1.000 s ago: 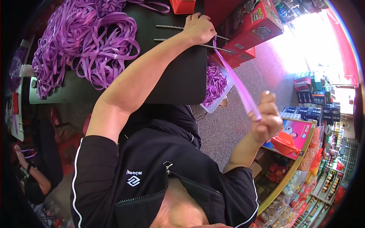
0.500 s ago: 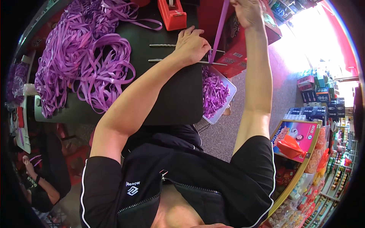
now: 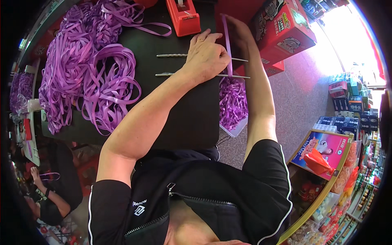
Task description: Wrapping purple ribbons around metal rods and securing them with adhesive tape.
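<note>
Two thin metal chopsticks [image 3: 165, 74] lie side by side, jutting past the right edge of the black table [image 3: 179, 122]. Over them my left hand [image 3: 207, 55] bears down, gripping them with its thumb and index finger curled. A purple ribbon [image 3: 227, 41] runs from the chopsticks, just right of that hand, up to the fingertips of my right hand [image 3: 239, 30]. That hand is partly in shadow beyond the table edge, closed on the ribbon. Below the chopstick ends, a white bin [image 3: 239, 130] holds many short purple ribbon pieces.
A large tangled heap of purple ribbon [image 3: 69, 77] covers the table's left side. A red tape dispenser [image 3: 183, 20] stands at the far edge. Red cartons [image 3: 283, 30] rise beyond my right arm. Another person [image 3: 53, 196] sits at lower left; a display case [image 3: 318, 151] stands at right.
My right hand has come left and slightly down, from above the cartons to near the table's far right edge, with the ribbon. My left hand stays on the chopsticks.
</note>
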Demonstrator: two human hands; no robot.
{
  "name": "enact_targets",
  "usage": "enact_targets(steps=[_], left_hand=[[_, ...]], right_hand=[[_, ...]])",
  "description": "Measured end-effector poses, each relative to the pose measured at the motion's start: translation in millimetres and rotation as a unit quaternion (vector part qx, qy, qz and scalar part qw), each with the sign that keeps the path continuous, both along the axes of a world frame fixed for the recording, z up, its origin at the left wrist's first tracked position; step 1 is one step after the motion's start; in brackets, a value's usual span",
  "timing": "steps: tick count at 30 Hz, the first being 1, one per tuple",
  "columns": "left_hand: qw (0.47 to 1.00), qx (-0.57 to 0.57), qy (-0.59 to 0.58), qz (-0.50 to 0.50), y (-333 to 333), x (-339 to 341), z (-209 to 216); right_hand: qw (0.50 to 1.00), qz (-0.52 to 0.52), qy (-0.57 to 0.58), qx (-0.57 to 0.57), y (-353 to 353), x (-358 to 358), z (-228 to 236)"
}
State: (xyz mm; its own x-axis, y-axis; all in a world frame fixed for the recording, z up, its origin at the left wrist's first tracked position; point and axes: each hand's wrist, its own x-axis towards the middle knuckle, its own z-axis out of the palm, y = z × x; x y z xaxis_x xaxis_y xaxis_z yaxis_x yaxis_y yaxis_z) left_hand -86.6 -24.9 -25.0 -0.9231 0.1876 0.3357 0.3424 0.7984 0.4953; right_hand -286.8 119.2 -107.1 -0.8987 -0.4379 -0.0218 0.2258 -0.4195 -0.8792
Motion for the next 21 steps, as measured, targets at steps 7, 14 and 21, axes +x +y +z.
enact_targets(steps=[7,14,21], left_hand=[[0.996,0.072,0.047,0.024,-12,8,-1],[0.997,0.044,0.066,0.012,-10,7,-5],[0.997,0.033,0.068,-0.004,-5,5,-8]], right_hand=[[0.942,-0.039,0.218,0.252,-10,29,-69],[0.846,-0.08,0.359,0.387,22,172,-158],[0.867,-0.154,0.206,0.427,66,333,-79]])
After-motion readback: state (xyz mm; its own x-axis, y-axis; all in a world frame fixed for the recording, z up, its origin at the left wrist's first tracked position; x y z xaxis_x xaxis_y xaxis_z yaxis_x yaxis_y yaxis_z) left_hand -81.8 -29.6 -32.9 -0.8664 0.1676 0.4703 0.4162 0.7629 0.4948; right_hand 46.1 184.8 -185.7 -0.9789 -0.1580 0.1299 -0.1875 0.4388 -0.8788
